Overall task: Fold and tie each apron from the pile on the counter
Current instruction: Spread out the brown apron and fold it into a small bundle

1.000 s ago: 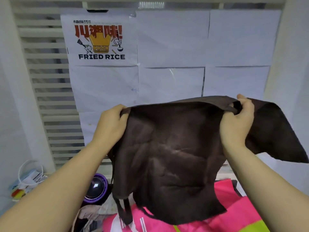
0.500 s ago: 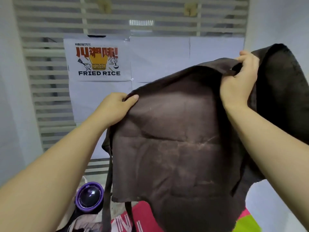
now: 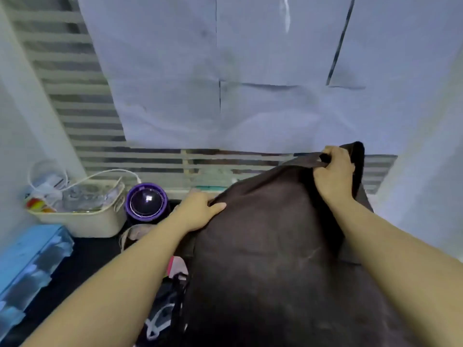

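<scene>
Well forward of the body, both bare arms reach out. The left hand (image 3: pixel 198 209) pinches the left edge of the brown apron (image 3: pixel 275 246), thumb lying on top of the cloth. The right hand (image 3: pixel 333 176) is higher and farther out, its fingers curled round a bunched top corner. From the two grips the apron hangs spread over the dark counter (image 3: pixel 82 259), and pink cloth (image 3: pixel 176 264) shows just beside its left edge. To the left are a purple round thing (image 3: pixel 146 202), a cream basket (image 3: pixel 82 221) whose contents are too blurred to read, and a blue pack (image 3: pixel 30 259). Plain white sheets (image 3: pixel 250 71) cover slatted blinds (image 3: pixel 75 96) behind.
</scene>
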A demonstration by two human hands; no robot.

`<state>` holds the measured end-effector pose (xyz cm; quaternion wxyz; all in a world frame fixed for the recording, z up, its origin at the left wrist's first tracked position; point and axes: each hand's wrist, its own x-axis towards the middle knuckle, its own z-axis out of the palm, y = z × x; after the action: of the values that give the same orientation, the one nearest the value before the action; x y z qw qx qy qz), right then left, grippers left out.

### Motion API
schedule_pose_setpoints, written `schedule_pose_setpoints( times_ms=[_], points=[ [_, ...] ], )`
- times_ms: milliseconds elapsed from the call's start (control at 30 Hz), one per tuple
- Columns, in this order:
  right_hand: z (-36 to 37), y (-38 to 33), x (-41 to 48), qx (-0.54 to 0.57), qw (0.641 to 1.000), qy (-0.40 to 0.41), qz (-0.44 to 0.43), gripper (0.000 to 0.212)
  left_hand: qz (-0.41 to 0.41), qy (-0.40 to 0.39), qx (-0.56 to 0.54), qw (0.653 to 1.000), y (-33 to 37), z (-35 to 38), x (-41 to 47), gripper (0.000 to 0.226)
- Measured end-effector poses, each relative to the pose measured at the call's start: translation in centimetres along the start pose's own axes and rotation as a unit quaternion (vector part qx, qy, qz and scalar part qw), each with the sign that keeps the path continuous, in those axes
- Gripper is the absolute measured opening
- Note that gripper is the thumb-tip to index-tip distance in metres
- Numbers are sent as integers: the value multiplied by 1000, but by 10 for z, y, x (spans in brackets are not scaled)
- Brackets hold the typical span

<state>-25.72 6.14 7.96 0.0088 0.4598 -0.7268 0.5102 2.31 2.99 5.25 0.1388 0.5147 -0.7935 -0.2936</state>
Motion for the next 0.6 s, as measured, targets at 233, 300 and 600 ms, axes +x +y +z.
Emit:
schedule_pose_setpoints(
  times_ms=[233, 300, 600],
  points=[
    [60, 71, -11, -84, 991, -97, 44, 13, -93, -71, 17, 993, -68, 40, 32, 24],
    [69, 74, -3, -93, 989, -107, 32, 14, -115, -88, 65, 987, -84, 37, 40, 22],
    [133, 73, 47, -99, 977, -172, -81, 13, -145, 133, 289, 937, -117, 3, 65, 34]
  ],
)
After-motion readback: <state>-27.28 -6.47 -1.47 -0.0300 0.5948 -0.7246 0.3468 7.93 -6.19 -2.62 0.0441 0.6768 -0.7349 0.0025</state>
